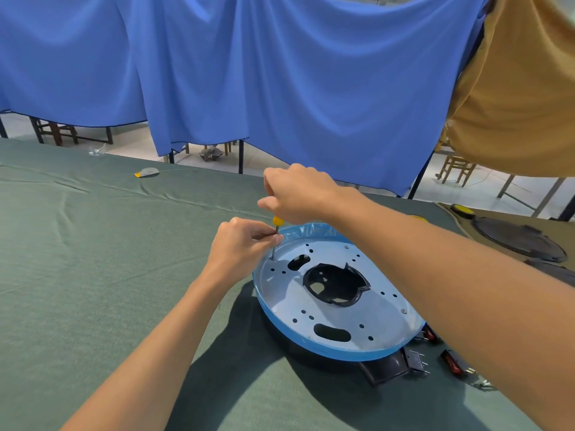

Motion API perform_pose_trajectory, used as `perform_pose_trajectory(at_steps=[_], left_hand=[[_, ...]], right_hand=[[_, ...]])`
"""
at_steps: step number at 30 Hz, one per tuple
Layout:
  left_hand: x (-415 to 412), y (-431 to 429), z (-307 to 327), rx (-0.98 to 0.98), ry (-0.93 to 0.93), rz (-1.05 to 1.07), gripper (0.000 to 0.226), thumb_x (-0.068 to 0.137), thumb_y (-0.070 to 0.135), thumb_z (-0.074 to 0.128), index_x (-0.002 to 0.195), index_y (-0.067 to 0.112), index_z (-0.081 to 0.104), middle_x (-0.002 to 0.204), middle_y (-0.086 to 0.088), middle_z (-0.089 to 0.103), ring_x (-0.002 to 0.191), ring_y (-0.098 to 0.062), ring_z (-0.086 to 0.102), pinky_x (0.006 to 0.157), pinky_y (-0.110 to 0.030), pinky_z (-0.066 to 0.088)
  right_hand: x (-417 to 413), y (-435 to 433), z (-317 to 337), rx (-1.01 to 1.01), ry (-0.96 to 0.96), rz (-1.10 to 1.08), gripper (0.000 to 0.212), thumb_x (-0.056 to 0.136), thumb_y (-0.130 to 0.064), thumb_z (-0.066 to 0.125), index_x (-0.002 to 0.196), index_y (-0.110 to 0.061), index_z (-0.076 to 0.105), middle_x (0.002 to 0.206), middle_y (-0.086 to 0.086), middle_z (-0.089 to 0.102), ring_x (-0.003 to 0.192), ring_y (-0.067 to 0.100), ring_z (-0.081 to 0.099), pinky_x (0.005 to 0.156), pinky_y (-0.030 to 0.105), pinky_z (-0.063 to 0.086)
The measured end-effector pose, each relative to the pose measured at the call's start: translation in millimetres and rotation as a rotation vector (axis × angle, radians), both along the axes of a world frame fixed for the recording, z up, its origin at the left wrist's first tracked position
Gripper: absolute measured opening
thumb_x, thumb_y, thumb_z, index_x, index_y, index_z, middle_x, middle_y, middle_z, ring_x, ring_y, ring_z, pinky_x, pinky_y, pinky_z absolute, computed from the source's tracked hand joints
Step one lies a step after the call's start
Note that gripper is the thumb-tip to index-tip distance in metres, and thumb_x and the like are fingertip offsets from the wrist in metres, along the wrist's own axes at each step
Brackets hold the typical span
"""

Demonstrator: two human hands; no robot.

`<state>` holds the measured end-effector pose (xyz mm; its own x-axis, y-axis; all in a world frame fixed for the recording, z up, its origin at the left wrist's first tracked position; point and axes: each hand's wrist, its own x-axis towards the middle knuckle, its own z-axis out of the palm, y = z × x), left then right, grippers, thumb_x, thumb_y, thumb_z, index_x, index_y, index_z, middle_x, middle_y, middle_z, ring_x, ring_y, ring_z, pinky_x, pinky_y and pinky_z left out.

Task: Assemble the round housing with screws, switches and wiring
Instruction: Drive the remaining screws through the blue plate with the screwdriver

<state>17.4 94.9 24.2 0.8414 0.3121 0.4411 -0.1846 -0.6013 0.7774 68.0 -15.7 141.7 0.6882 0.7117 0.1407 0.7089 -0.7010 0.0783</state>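
Observation:
The round housing point(289, 301), a pale metal plate with a blue rim and a black centre opening, lies on the green cloth. A screwdriver point(275, 232) with a yellow handle stands upright, its tip on a screw point(273, 258) at the plate's far left edge. My right hand point(298, 194) grips the handle from above. My left hand point(241, 245) pinches the shaft just above the plate. Red rocker switches point(451, 363) and a black switch point(415, 359) lie at the housing's near right side.
The table is covered in green cloth point(93, 259). A small grey and yellow piece point(148, 172) lies near the far edge. Dark round covers point(518, 239) and a yellow-topped part point(463, 210) sit at the right. Blue and tan curtains hang behind.

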Motion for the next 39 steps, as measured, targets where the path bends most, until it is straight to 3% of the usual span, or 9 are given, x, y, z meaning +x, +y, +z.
perform_pose_trajectory(at_steps=[3,8,12,16,20,25,31,35,39], left_hand=[[-0.5,0.0,0.7,0.001,-0.004,0.003,0.007,0.080,0.019,0.079,0.086,0.016,0.080,0.076,0.004,0.076,0.075,-0.020,0.071,0.074,-0.047,0.057],[-1.5,-0.3,0.7,-0.009,-0.001,-0.010,0.008,0.080,0.020,0.079,0.087,0.017,0.080,0.075,0.009,0.075,0.074,-0.006,0.071,0.075,-0.043,0.058],[-1.7,-0.2,1.2,-0.004,-0.001,-0.007,0.007,0.081,0.020,0.078,0.086,0.017,0.080,0.074,0.008,0.075,0.074,-0.010,0.071,0.073,-0.044,0.058],[-1.4,-0.3,0.2,-0.007,0.001,-0.010,0.006,0.081,0.020,0.078,0.086,0.017,0.080,0.074,0.010,0.075,0.073,-0.005,0.070,0.074,-0.042,0.058],[-2.1,-0.2,0.0,0.004,-0.009,0.005,0.004,0.081,0.019,0.078,0.082,0.016,0.080,0.072,0.006,0.075,0.073,-0.016,0.071,0.071,-0.046,0.056],[-1.9,-0.2,0.0,-0.012,-0.006,-0.007,0.005,0.081,0.020,0.079,0.084,0.018,0.080,0.073,0.014,0.074,0.073,-0.004,0.070,0.074,-0.041,0.058],[-2.7,-0.2,1.3,0.000,-0.006,-0.012,0.010,0.080,0.021,0.079,0.089,0.017,0.080,0.075,0.012,0.074,0.073,0.002,0.069,0.076,-0.037,0.059],[-3.8,-1.3,1.6,0.001,-0.006,-0.017,0.010,0.080,0.023,0.080,0.088,0.017,0.080,0.074,0.013,0.074,0.072,-0.001,0.069,0.074,-0.039,0.058],[-2.7,-0.1,0.9,0.007,-0.001,-0.008,0.009,0.080,0.024,0.079,0.087,0.018,0.080,0.073,0.011,0.074,0.071,-0.003,0.069,0.072,-0.041,0.058]], right_hand=[[0.3,-0.9,10.1,-0.047,0.209,0.017,0.038,0.093,-0.030,0.052,0.125,-0.017,0.035,0.101,0.004,0.050,0.086,0.026,0.056,0.065,0.037,0.045],[-2.1,0.2,1.0,-0.011,-0.027,0.007,0.020,0.097,-0.036,0.047,0.103,-0.017,0.042,0.091,0.000,0.043,0.083,0.027,0.048,0.067,0.037,0.038],[-2.1,0.0,14.8,-0.072,0.228,0.028,0.037,0.093,-0.022,0.052,0.126,-0.015,0.036,0.099,0.003,0.053,0.079,0.019,0.055,0.057,0.030,0.043],[-3.0,0.9,3.2,0.003,0.035,0.034,0.021,0.098,-0.032,0.050,0.102,-0.014,0.039,0.094,0.005,0.043,0.071,0.020,0.047,0.057,0.033,0.036],[-2.2,3.7,9.6,-0.091,0.207,0.025,0.032,0.095,-0.026,0.051,0.121,-0.013,0.038,0.106,0.005,0.049,0.083,0.024,0.055,0.057,0.031,0.040],[-5.8,3.5,3.0,-0.016,-0.004,-0.028,0.015,0.094,-0.031,0.049,0.098,-0.018,0.043,0.086,0.000,0.043,0.077,0.025,0.046,0.064,0.035,0.034],[-5.8,1.6,11.9,-0.049,0.115,-0.005,0.020,0.090,-0.021,0.050,0.109,-0.012,0.051,0.098,0.005,0.052,0.080,0.024,0.054,0.056,0.032,0.040],[-5.5,1.0,9.4,-0.053,0.141,-0.031,0.027,0.093,-0.041,0.054,0.104,-0.018,0.044,0.092,0.000,0.049,0.078,0.022,0.052,0.061,0.032,0.040],[-5.8,0.9,17.5,-0.073,0.156,0.011,0.025,0.093,-0.025,0.054,0.114,-0.016,0.043,0.092,0.002,0.049,0.070,0.016,0.052,0.051,0.028,0.038]])
